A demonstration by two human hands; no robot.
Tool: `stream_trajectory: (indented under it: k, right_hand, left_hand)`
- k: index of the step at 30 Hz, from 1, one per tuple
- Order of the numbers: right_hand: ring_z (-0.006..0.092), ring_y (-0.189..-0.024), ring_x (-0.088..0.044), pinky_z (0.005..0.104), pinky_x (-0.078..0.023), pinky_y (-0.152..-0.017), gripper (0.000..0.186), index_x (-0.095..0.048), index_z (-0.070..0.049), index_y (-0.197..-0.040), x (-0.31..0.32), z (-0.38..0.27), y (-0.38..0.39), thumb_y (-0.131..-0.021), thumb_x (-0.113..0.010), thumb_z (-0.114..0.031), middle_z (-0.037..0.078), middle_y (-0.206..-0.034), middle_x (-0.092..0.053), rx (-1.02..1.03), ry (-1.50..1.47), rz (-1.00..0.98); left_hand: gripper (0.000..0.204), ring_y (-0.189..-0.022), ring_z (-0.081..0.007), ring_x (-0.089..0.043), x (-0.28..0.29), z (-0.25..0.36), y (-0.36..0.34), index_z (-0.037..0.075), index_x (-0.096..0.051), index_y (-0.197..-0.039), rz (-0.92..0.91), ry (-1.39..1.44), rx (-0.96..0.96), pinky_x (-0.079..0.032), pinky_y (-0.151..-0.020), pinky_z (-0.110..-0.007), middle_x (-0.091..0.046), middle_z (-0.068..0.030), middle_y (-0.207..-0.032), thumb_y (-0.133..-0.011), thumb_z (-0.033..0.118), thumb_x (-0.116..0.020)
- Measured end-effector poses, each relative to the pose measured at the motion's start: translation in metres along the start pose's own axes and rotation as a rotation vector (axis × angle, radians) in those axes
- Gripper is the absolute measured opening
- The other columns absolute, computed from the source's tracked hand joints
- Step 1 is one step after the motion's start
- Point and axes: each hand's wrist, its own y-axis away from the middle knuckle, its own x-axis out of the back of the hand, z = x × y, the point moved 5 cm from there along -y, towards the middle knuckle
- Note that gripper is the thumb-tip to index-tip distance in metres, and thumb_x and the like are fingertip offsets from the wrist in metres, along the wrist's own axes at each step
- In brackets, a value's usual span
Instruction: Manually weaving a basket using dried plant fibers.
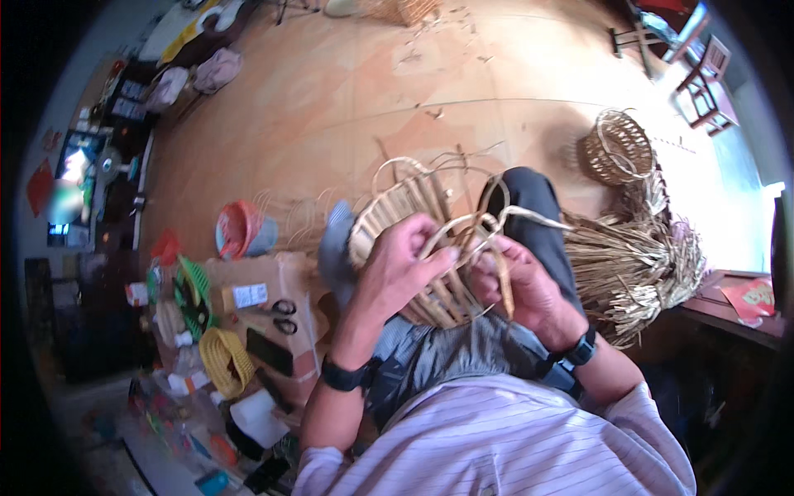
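Observation:
On my lap a partly woven basket [382, 213] lies tilted, with flat upright slats and loose strands sticking out from its rim. My left hand [405, 263] is closed, its thumb and fingers pinching a strand at the basket's edge. Facing it, my right hand [529, 289] is closed on a pale weaving strand [536, 217] that loops above both hands and trails off to the right. A browner strip end hangs down beside the right fingers. My hands cover part of the rim, so the exact crossing of the strands is hard to make out.
At the right lie a big bundle of dried stalks [637, 260] and an open-weave basket [616, 149]. To the left, a cardboard sheet [285, 322] carries scissors [284, 317], a dark phone [270, 352] and a yellow basket [225, 362]. A red bucket [236, 230] stands beyond it.

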Motion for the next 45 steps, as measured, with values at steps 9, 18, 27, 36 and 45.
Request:
stream_trajectory:
  k: [9, 18, 27, 36, 45]
  right_hand:
    - [0.0066, -0.056, -0.047, 0.0216, -0.035, -0.047, 0.01, -0.067, -0.008, -0.116, -0.001, -0.007, -0.008, -0.107, -0.062, -0.011, -0.004, -0.074, -0.052, -0.017, 0.105, 0.124]
    - [0.0027, -0.054, -0.041, 0.0205, -0.033, -0.045, 0.018, -0.066, -0.011, -0.126, 0.005, 0.01, -0.01, -0.108, -0.062, -0.009, -0.008, -0.069, -0.046, -0.013, 0.028, 0.02]
    - [0.0022, -0.053, -0.042, 0.0198, -0.038, -0.044, 0.011, -0.064, -0.011, -0.117, 0.002, 0.006, -0.017, -0.107, -0.066, -0.014, -0.008, -0.072, -0.048, -0.039, 0.093, 0.021]
    - [0.004, -0.051, -0.04, 0.0233, -0.041, -0.045, 0.005, -0.064, -0.01, -0.104, -0.015, -0.001, -0.011, -0.101, -0.061, -0.008, -0.007, -0.07, -0.048, -0.085, 0.363, 0.19]
    - [0.0047, -0.055, -0.051, 0.0234, -0.043, -0.049, 0.015, -0.071, -0.007, -0.11, -0.006, -0.01, 0.011, -0.103, -0.071, -0.02, -0.006, -0.068, -0.057, -0.021, 0.509, 0.121]
  left_hand:
    - [0.027, -0.072, -0.0093, -0.062, -0.003, -0.004, -0.005, -0.004, -0.072, -0.098, -0.002, -0.02, -0.06, -0.05, -0.066, -0.03, -0.07, -0.006, -0.078, -0.092, 0.021, -0.075]
    - [0.025, -0.069, -0.0038, -0.055, 0.001, -0.003, 0.003, 0.001, -0.073, -0.09, 0.021, -0.081, 0.01, -0.044, -0.064, -0.025, -0.064, 0.004, -0.074, -0.092, 0.025, -0.079]
    - [0.029, -0.068, -0.0041, -0.052, 0.0, 0.004, 0.007, 0.003, -0.07, -0.083, 0.022, -0.144, 0.024, -0.042, -0.062, -0.025, -0.062, 0.0031, -0.07, -0.095, 0.028, -0.077]
    - [0.023, -0.075, -0.0061, -0.058, -0.003, 0.006, 0.013, 0.002, -0.071, -0.096, 0.024, -0.166, -0.035, -0.049, -0.071, -0.026, -0.066, 0.001, -0.082, -0.097, 0.024, -0.076]
    - [0.021, -0.082, -0.0129, -0.074, -0.012, 0.02, 0.021, -0.002, -0.068, -0.105, 0.092, -0.166, -0.226, -0.059, -0.073, -0.031, -0.075, -0.0073, -0.088, -0.092, 0.009, -0.081]
